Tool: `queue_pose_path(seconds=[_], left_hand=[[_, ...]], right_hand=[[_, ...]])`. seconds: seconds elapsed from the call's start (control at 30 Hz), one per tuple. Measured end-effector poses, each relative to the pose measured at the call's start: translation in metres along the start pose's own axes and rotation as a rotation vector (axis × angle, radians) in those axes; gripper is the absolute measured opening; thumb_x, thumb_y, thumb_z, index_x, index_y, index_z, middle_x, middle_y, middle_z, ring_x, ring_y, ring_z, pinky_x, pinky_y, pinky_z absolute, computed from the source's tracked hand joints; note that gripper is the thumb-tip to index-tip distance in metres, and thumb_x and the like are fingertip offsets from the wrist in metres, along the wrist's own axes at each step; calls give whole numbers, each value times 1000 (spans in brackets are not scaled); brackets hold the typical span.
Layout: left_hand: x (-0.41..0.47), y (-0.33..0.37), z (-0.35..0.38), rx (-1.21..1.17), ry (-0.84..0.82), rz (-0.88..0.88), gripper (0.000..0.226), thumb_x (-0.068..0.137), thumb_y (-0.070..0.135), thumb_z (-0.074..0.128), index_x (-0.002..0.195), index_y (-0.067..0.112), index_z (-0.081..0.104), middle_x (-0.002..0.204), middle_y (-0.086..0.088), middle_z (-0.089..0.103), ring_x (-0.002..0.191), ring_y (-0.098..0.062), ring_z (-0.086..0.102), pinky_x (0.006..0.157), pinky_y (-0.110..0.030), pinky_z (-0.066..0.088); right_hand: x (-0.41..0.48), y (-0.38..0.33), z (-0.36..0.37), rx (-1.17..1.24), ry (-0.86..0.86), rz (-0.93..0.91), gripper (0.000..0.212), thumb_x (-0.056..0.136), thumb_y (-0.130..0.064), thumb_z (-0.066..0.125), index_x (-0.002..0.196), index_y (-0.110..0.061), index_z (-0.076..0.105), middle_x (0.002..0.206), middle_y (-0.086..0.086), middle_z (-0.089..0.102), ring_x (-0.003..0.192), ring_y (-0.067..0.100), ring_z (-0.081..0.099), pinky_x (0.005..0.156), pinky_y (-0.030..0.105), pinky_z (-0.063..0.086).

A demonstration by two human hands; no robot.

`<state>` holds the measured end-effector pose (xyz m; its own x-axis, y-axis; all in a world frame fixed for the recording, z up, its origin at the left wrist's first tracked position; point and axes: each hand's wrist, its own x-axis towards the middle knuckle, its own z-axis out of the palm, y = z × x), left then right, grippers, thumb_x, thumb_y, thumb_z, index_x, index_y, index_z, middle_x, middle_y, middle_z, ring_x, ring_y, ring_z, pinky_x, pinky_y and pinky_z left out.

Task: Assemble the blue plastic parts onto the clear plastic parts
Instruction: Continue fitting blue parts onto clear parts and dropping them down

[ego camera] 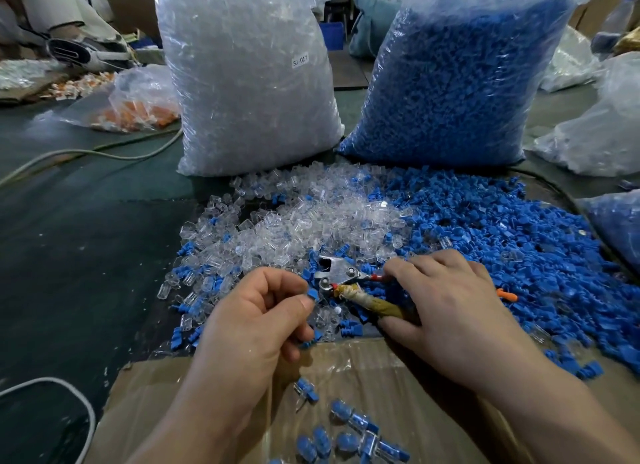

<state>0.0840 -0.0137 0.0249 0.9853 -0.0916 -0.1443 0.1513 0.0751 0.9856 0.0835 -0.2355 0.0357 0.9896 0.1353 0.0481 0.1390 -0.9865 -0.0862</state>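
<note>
In the head view, the left hand (pixel 256 321) sits at about seven o'clock of the frame's centre. Its thumb and forefinger pinch a small blue plastic part (pixel 312 294), and its other fingers are curled in toward the palm. The part is held just beside the head of the metal pliers (pixel 334 273); whether they touch I cannot tell. The right hand (pixel 450 311), at five o'clock, grasps the pliers with its fingers curled round the handles, one of which is wrapped in yellowish cloth.

Beyond the hands, at twelve o'clock, lies a loose pile of clear plastic parts (pixel 311 217). It merges at three o'clock into a broad pile of blue parts (pixel 502 241).

Behind the piles stand two full plastic sacks. The sack of clear parts (pixel 249 75) is at eleven o'clock and the sack of blue parts (pixel 450 82) at one o'clock.

At six o'clock, under the wrists, a cardboard sheet (pixel 363 366) carries several assembled pieces (pixel 346 432), blue inside clear. A bag of orange parts (pixel 138 110) lies at ten o'clock on the dark green floor.
</note>
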Motion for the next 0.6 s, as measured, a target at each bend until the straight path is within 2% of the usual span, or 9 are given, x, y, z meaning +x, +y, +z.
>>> queue_pose_path(seconds=[0.1,0.2,0.27,0.33,0.4,0.5,0.6], left_hand=[[2,-3,-2,-25,8,26,24,89,3,67,80,24,74,62,-8,64,47,-13,54,42,-19,45],[4,-5,-5,-85,-6,56,12,83,13,72,84,25,73,64,-7,63,50,-14,53,43,-21,45],[4,-6,-8,-136,-21,59,19,71,27,78,89,24,73,67,-6,64,53,-16,52,44,-24,45],[7,-8,-9,-132,0,87,20,70,24,77,90,25,73,70,-4,64,57,-15,54,44,-24,44],[8,-8,-9,-111,13,134,15,76,19,69,88,27,73,71,-3,65,58,-13,55,42,-23,42],[7,-7,-10,-98,0,168,12,78,19,68,87,27,72,73,-2,65,58,-11,56,42,-20,43],[5,-6,-11,-74,-17,178,13,79,19,66,89,26,72,74,-4,65,59,-12,56,44,-20,44]], right_hand=[[-2,-2,-5,36,95,37,51,83,-63,40,129,-41,39,113,-15,53,106,15,38,90,37,30],[-6,-5,-11,175,138,49,53,84,-65,31,131,-42,30,107,-17,46,94,8,41,80,29,33],[-10,-9,-14,275,127,-5,52,81,-68,24,127,-45,27,102,-23,43,87,1,43,70,17,32],[-13,-12,-16,302,104,-83,49,78,-69,25,123,-48,29,99,-28,42,89,-7,44,67,13,31],[-16,-15,-17,310,86,-150,44,79,-66,32,120,-50,33,98,-30,42,91,-9,44,68,15,34],[-18,-14,-19,317,81,-182,41,80,-63,38,120,-50,35,105,-29,45,96,-3,45,77,20,41],[-19,-12,-21,332,108,-185,41,80,-61,41,120,-52,35,110,-30,46,101,-8,42,81,14,36]])
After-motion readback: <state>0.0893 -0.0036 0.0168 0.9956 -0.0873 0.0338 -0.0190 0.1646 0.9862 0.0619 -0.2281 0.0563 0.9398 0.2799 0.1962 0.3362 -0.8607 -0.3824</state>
